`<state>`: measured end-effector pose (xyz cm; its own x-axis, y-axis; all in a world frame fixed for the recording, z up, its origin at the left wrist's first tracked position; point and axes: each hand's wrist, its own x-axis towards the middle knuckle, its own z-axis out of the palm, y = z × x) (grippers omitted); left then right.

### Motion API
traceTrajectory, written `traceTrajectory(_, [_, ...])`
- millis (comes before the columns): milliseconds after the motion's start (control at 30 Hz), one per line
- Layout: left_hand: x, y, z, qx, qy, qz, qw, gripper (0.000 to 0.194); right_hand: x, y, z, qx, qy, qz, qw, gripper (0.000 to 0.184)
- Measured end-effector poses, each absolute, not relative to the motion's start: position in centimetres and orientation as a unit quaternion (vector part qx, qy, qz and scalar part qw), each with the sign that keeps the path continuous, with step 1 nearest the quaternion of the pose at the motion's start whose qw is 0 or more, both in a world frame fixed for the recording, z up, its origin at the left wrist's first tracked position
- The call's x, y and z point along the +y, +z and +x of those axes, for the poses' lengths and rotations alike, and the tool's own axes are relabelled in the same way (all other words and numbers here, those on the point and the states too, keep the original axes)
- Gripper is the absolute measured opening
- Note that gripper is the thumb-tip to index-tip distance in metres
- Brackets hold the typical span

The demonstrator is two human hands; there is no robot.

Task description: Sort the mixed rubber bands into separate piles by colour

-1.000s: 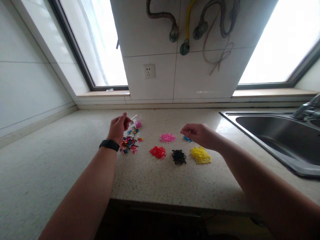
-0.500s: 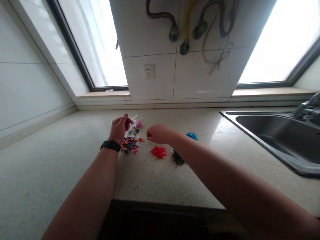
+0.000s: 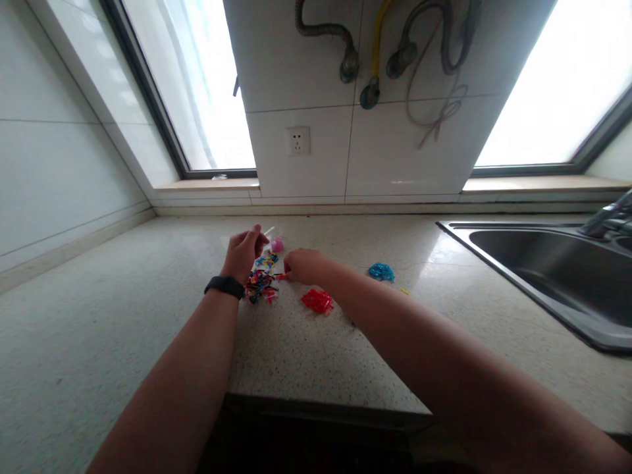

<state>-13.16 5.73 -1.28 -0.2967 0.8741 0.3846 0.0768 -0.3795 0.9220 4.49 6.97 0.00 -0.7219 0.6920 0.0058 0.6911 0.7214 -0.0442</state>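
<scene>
My left hand (image 3: pixel 245 251), a black band on its wrist, hovers at the far side of a mixed heap of small multicoloured pieces (image 3: pixel 259 284). Its fingers are curled together; what they hold, if anything, cannot be made out. Beside its fingertips lie a clear plastic wrapper (image 3: pixel 269 232) and a pink clump (image 3: pixel 277 245). Fingers pinched and pointing down, my right hand (image 3: pixel 303 266) touches the heap's right edge by a few reddish pieces. Whatever is in the pinch is too small to name. A heap of small red pieces (image 3: pixel 317 301) lies just below my right wrist.
A blue heap (image 3: pixel 381 272) and a small yellow piece (image 3: pixel 404 291) lie beyond my right forearm. Further right, a steel sink (image 3: pixel 523 263) with a faucet (image 3: pixel 605 214) is set into the speckled counter (image 3: pixel 316 362). A tiled wall with a socket (image 3: pixel 299 141) stands behind.
My right hand has come down and left to the edge of the mixed heap. Its forearm now covers nearly all of the black heap and uncovers the blue one. My left hand stays about where it was.
</scene>
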Motion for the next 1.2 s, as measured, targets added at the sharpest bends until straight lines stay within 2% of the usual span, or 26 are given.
traceTrajectory(567, [5.8,-1.5,-13.1,0.469,0.65,0.522,0.291,0.041,7.1,2.0,7.4,-0.933,0.071,-0.339,0.1,0.018])
traceTrajectory(733, [5.4,-1.3,-12.9,0.473,0.637,0.539,0.284,0.042,6.5,3.7,11.8,-0.896,0.189,-0.35,0.198,0.014])
traceTrajectory(933, [5.0,-1.2,-12.5,0.479,0.627,0.55,0.273,0.039,5.0,4.6,19.3,-0.851,0.255,-0.361,0.283,0.014])
traceTrajectory(1200, [5.0,-1.5,-12.4,0.494,0.605,0.572,0.252,0.038,3.4,1.4,25.9,-0.753,0.378,-0.38,0.382,0.025])
